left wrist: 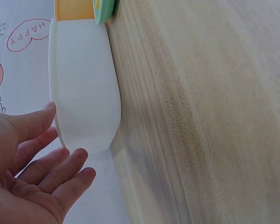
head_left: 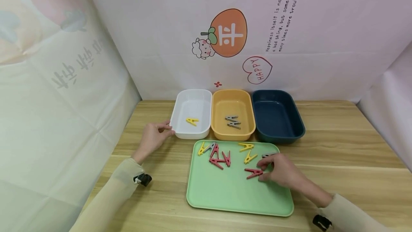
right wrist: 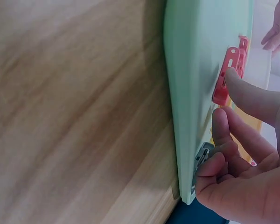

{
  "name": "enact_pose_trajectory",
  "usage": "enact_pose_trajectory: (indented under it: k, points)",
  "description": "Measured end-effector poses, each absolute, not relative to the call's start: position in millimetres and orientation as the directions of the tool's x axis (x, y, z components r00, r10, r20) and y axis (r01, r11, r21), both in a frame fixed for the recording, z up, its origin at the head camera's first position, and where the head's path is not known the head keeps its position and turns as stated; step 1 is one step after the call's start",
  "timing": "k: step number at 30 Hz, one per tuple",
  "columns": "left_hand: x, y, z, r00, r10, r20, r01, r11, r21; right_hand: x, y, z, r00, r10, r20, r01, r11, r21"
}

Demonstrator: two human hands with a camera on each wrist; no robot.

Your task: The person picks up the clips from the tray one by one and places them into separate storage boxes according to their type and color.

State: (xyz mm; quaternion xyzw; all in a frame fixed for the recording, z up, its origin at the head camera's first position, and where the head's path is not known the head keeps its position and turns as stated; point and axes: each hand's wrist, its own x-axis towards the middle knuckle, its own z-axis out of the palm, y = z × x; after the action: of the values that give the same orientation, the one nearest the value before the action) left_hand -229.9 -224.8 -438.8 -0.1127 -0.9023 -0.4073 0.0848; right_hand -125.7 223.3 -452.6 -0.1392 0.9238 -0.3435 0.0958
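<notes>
My right hand (head_left: 281, 171) is over the right side of a green tray (head_left: 231, 196). Its thumb and forefinger stand apart on either side of one end of a red clothespin (head_left: 252, 173). The right wrist view shows the thumb against this clothespin (right wrist: 224, 81) and a gap to the fingers. Beside the other fingers lies a grey clothespin (head_left: 268, 155), partly hidden. At the front left corner of a white bin (head_left: 192, 135), my left hand (head_left: 153, 137) touches the rim with thumb and fingertips, its other fingers loosely spread. One yellow clothespin (head_left: 192, 121) lies inside that bin.
A yellow bin (head_left: 233, 137) holds two grey clothespins (head_left: 232, 118). Right of it stands a dark blue bin (head_left: 283, 139). Several red, yellow and grey clothespins lie on the tray's far half. Printed cloth (head_left: 167, 46) hangs behind the wooden table (head_left: 341, 146).
</notes>
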Motion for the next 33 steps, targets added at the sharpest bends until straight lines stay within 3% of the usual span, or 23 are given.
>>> enact_pose_trajectory:
  k: [17, 33]
  points:
    - [-228, -225, -438, -0.959, 0.137, 0.249, 0.277, 0.638, 0.718, -124, 223, -459, -0.946, -0.323, -0.037, -0.221, 0.722, -0.656]
    - [-229, -226, -439, -0.96, 0.133, 0.245, 0.272, 0.647, 0.712, -123, 227, -446, -0.952, -0.306, -0.018, -0.185, 0.619, -0.763]
